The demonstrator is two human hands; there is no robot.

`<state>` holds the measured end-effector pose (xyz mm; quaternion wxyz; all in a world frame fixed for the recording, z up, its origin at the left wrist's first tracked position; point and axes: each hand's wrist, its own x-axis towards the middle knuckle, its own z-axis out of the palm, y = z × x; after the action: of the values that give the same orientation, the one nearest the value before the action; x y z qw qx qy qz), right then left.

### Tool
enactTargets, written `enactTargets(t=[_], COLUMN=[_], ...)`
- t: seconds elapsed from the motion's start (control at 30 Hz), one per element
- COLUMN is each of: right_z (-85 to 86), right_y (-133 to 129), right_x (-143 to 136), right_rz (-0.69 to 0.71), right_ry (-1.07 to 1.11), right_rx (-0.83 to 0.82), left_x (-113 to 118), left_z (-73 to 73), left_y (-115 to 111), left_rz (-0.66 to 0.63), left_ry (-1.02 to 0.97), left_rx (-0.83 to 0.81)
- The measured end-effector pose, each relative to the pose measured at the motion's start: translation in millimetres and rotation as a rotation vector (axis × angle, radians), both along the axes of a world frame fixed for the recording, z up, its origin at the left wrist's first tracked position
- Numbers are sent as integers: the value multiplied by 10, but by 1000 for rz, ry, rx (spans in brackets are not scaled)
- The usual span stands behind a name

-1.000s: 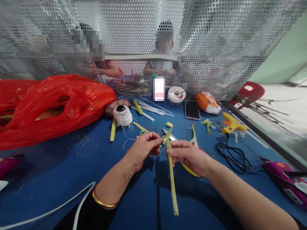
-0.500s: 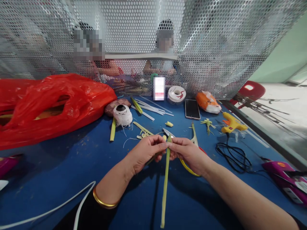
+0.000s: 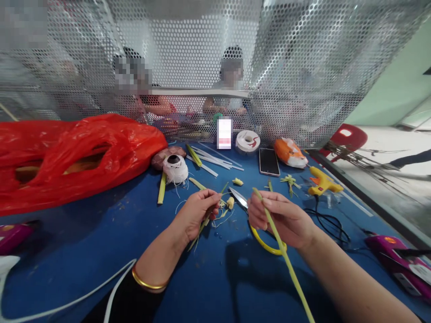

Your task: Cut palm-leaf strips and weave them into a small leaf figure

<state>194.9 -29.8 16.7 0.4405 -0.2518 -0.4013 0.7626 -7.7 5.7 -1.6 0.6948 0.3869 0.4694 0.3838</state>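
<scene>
My left hand (image 3: 200,210) is closed round a few thin green leaf strips (image 3: 201,231), whose ends stick out above and below the fingers. My right hand (image 3: 283,213) pinches a long pale green strip (image 3: 289,262) near its upper end; the strip slants down toward the bottom edge. Scissors (image 3: 238,197) with yellow handles lie partly under my right hand, blades pointing up and left. Between the hands, a small yellowish folded piece (image 3: 230,203) rests among thin shreds. Another small yellow piece (image 3: 237,181) is just beyond.
A red plastic bag (image 3: 134,134) fills the left. Behind are white thread (image 3: 177,172), white strips (image 3: 215,159), a ribbon spool (image 3: 248,141) and a phone (image 3: 269,162). A yellow glue gun (image 3: 323,181) and purple power strip (image 3: 387,246) stand right. People sit behind a perforated screen (image 3: 188,40).
My hands have moved apart. The long strip has gone right with my right hand and now slants, while the thin strips stay in my left hand. The view has tilted slightly.
</scene>
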Motion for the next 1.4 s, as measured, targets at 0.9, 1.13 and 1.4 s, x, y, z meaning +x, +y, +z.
enactTargets(t=[0.9,1.13,1.4], right_z=[-222,-171,-169], right_y=[30,13,0], right_x=[-241,-246,-260], right_rz=[-332,-366,-408], right_ry=[-525,-407,-435], right_rx=[276,123,139], left_x=[191,190,190], left_z=[-7,-16,6], left_y=[-244,-247,-265], left_rz=[-135,-196,-217], left_ry=[-121,-126,-64], left_rx=[-87,-106,-79])
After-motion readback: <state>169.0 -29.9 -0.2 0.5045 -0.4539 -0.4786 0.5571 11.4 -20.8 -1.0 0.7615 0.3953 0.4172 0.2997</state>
